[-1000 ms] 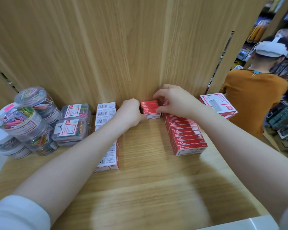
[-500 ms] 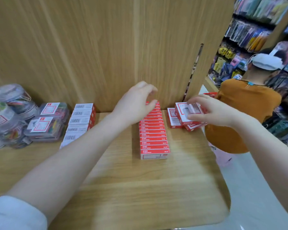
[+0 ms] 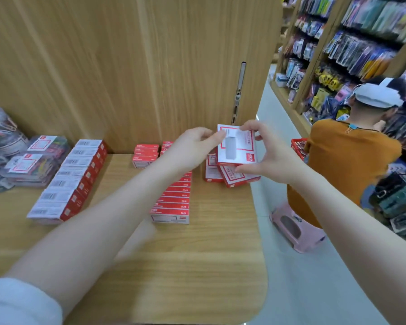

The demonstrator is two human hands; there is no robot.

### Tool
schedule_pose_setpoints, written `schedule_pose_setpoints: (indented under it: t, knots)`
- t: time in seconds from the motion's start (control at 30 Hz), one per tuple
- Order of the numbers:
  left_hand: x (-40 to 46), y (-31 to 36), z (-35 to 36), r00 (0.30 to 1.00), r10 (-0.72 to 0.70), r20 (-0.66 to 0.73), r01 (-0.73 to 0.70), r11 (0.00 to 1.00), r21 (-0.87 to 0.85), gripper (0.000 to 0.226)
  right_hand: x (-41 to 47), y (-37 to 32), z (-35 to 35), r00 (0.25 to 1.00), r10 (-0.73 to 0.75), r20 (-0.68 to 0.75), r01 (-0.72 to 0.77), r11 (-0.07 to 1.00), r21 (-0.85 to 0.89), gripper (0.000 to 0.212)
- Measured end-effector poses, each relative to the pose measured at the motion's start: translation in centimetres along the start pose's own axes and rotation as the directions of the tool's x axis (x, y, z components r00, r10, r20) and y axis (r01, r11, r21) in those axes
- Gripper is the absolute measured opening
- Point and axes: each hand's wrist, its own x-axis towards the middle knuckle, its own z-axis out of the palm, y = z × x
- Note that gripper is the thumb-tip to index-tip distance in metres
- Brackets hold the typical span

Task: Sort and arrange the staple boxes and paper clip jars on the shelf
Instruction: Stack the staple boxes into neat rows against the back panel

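Staple box (image 3: 237, 146): lifted flat above leaning white-and-red boxes (image 3: 234, 177) at shelf (image 3: 197, 266) right edge. Pinched both ends: right hand (image 3: 267, 156) fingers clamped across right side, left hand (image 3: 195, 144) fingertips on left corner. Long axis front-to-back.

Wood shelf (image 3: 197, 266), staple box rows (image 3: 171, 202), clip jars (image 3: 0, 137) at left

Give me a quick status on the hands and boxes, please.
Both hands, left hand and right hand, hold the white-and-red box above the loose pile. Nothing blocking.
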Motion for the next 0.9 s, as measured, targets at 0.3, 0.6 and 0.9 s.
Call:
schedule_pose_setpoints:
  t: [0.3, 0.6, 0.9]
  knots:
    - [-0.6, -0.1, -0.4, 0.989, -0.119, -0.091, 0.070, 0.904, -0.421, 0.015, 1.0, 0.1, 0.4, 0.980, 0.195, -0.033, -0.196, 0.981, -0.015, 0.083]
    - [-1.0, -1.1, -0.7, 0.955, -0.245, -0.167, 0.107, 0.811, -0.575, 0.011, -1.3, 1.3, 1.8, 0.911, 0.101, 0.400, 0.076, 0.912, -0.403, 0.068]
    - [-1.5, -1.5, -1.3, 0.944, -0.207, -0.258, 0.020, 0.814, -0.581, 0.018, -1.2, 0.4, 1.0, 0.999, 0.043, 0.030, -0.048, 0.982, 0.184, 0.011]
